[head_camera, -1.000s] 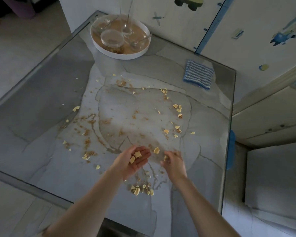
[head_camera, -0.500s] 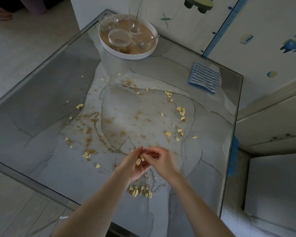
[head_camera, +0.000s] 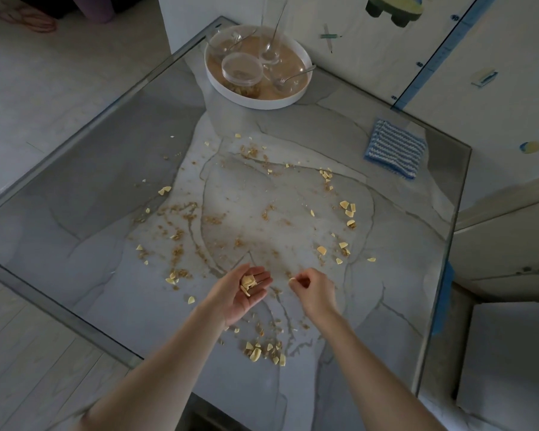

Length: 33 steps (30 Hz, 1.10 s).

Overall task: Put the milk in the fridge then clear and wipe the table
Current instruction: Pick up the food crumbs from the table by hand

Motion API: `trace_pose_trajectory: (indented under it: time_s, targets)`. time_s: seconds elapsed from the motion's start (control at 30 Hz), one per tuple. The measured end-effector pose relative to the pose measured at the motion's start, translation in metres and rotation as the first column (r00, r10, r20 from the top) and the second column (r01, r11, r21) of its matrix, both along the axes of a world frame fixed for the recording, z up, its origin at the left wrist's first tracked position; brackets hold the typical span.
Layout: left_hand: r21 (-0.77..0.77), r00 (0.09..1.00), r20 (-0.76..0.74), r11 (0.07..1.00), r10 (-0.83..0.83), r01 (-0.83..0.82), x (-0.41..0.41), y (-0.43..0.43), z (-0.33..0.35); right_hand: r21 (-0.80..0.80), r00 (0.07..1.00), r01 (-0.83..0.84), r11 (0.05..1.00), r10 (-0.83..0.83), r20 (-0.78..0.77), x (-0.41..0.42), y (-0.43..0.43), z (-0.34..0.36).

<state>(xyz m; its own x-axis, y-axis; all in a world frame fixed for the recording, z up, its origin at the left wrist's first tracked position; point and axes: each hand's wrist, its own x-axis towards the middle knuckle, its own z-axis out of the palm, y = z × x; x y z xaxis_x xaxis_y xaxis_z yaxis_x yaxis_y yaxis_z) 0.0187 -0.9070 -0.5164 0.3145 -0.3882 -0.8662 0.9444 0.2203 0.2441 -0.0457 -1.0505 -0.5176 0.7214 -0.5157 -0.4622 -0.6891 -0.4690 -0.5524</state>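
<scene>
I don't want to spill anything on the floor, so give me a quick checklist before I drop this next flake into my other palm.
1. Left hand palm up, cupping gathered flakes: ok.
2. Right hand pinches a single flake: ok.
3. Room in the palm: ok, only a small pile there.
4. Table free of crumbs: not ok, they lie scattered, with a heap near the front edge.
5. Cloth ready for wiping: ok, it lies at the far right corner.
6. Tray of dishes removed: not ok.
</scene>
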Motion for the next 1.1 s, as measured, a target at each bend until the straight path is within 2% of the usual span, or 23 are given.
trace_pose_trajectory:
  time_s: [0.17, 0.27, 0.4, 0.5, 0.57, 0.63, 0.77, 0.93, 1.1]
  targets:
    - [-0.061, 0.999, 0.004, 0.997, -0.038, 0.038, -0.001, -0.001, 0.009, 0.278, 0.983, -0.082, 0.957, 0.033, 0.178, 0.010, 0.035, 0.032]
    - [-0.100, 0.998, 0.021, 0.993, -0.054, 0.056, -0.001, 0.002, 0.017, 0.329, 0.970, -0.005, 0.944, -0.075, 0.231, 0.001, 0.045, 0.039]
    - [-0.086, 0.996, 0.023, 0.993, -0.085, 0.087, -0.003, 0.023, 0.019, 0.173, 0.964, 0.209, 0.963, -0.233, 0.129, -0.040, 0.044, 0.034]
    - [-0.100, 0.996, 0.020, 0.991, -0.089, 0.090, -0.009, 0.044, 0.015, 0.002, 0.983, 0.132, 0.991, -0.130, -0.127, -0.082, 0.057, 0.018]
    - [-0.119, 0.995, 0.004, 0.987, -0.104, 0.103, -0.014, 0.059, 0.012, -0.012, 0.958, 0.163, 0.986, -0.161, -0.237, -0.098, 0.073, 0.010]
    - [-0.115, 0.993, -0.009, 0.987, -0.114, 0.112, -0.016, 0.067, 0.008, 0.007, 0.948, 0.217, 0.976, -0.209, -0.240, -0.102, 0.086, 0.006]
    - [-0.099, 0.994, 0.008, 0.989, -0.108, 0.108, -0.020, 0.075, 0.009, -0.028, 0.964, 0.172, 0.985, -0.174, -0.200, -0.085, 0.110, 0.001]
    - [-0.090, 0.996, 0.033, 0.992, -0.081, 0.083, -0.024, 0.078, 0.013, -0.127, 0.977, -0.017, 0.992, -0.011, -0.214, -0.063, 0.128, -0.002]
    - [-0.076, 0.996, 0.039, 0.994, -0.078, 0.081, -0.028, 0.085, 0.010, -0.154, 0.990, 0.022, 0.988, -0.044, -0.137, -0.065, 0.131, -0.007]
